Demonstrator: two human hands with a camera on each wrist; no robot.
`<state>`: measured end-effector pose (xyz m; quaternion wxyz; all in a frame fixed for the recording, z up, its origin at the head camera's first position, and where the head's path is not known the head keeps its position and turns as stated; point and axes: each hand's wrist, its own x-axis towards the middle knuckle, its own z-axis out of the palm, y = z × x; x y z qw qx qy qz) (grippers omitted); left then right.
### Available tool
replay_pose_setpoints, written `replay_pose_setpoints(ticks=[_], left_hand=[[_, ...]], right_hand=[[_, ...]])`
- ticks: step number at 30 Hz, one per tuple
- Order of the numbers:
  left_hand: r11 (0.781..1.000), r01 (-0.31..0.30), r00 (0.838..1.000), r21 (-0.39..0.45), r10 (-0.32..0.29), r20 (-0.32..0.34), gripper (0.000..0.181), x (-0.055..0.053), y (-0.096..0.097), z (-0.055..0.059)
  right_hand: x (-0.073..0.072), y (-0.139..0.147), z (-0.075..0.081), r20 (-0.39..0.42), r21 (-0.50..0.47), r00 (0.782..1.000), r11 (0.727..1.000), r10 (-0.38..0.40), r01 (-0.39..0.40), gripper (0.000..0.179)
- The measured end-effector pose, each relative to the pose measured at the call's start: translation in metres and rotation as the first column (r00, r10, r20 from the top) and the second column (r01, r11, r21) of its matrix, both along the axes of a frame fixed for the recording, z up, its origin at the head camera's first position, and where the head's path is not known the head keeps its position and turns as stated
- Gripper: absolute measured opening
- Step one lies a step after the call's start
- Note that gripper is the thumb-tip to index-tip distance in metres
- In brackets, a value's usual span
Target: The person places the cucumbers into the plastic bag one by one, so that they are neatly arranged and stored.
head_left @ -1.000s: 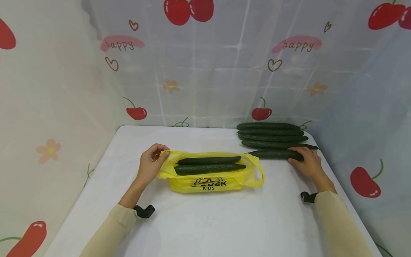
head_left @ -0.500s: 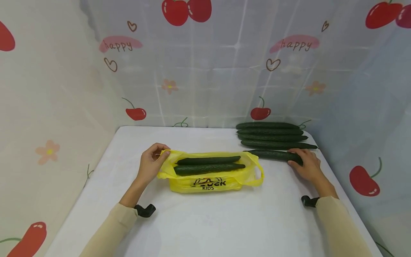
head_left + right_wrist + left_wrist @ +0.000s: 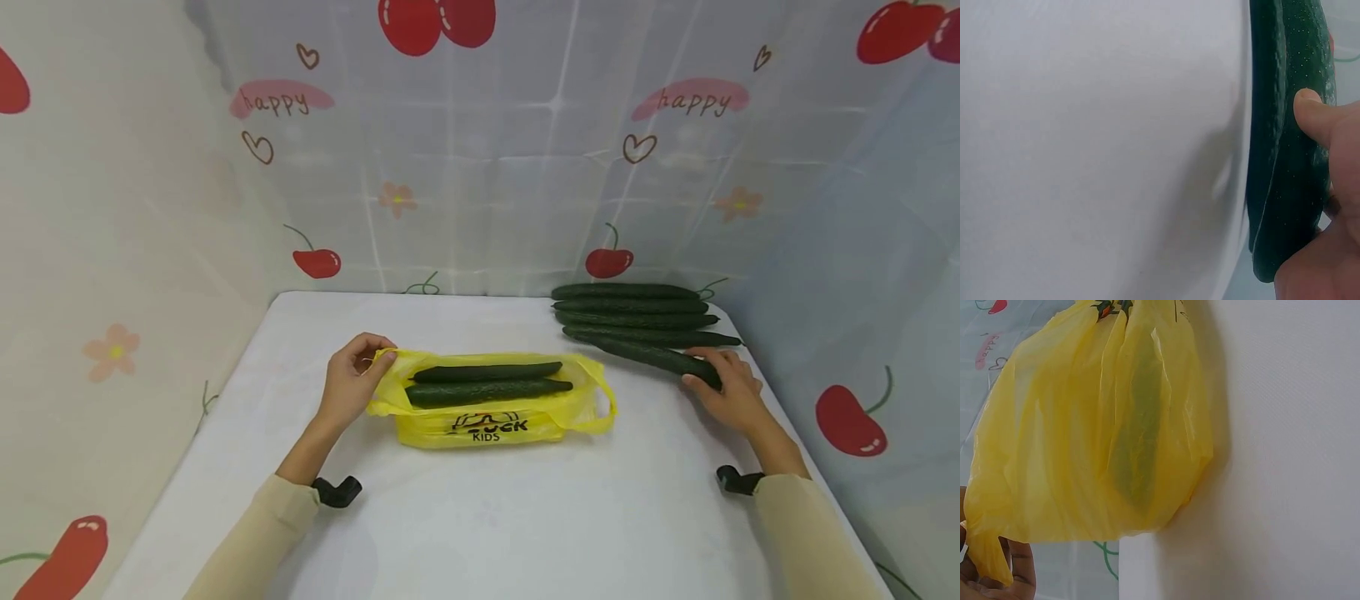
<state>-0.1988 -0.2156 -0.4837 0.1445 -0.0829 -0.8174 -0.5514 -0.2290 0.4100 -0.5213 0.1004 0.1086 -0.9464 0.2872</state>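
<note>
My left hand (image 3: 354,377) pinches the left handle of a yellow plastic bag (image 3: 480,427) with black print. Two dark green cucumbers (image 3: 491,390) lie side by side in the bag's open mouth. In the left wrist view, a dark green shape shows through the thin yellow plastic (image 3: 1141,425). Over on the right, my right hand (image 3: 729,390) grips one end of another cucumber (image 3: 660,358), thumb along its near side. That cucumber slants, its far end overlapping the nearest one of the row. The right wrist view shows the thumb (image 3: 1313,112) pressed on its bumpy skin.
Several cucumbers (image 3: 633,306) lie in a row at the back right of the white table (image 3: 525,525), close to the patterned curtain (image 3: 480,225). The bag's right handle (image 3: 603,408) loops out loosely on the table. Curtains also stand along both sides.
My right hand has drawn back toward me and slightly right, swinging the gripped cucumber's near end out so that it now slants. My left hand and the bag have stayed in place.
</note>
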Motion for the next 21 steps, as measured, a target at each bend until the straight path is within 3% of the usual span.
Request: replay_pose_setpoints(ticks=[8, 21], left_hand=[[1.0, -0.018, 1.0, -0.013, 0.018, 0.016, 0.016, -0.002, 0.002, -0.001], [1.0, -0.006, 1.0, 0.009, 0.006, 0.007, 0.016, 0.0, -0.001, -0.002]], right_hand=[[0.003, -0.007, 0.01, -0.071, -0.042, 0.996, 0.998, 0.052, -0.055, 0.045], [0.013, -0.037, 0.038, -0.182, 0.012, 0.978, 0.995, 0.103, -0.103, 0.047]])
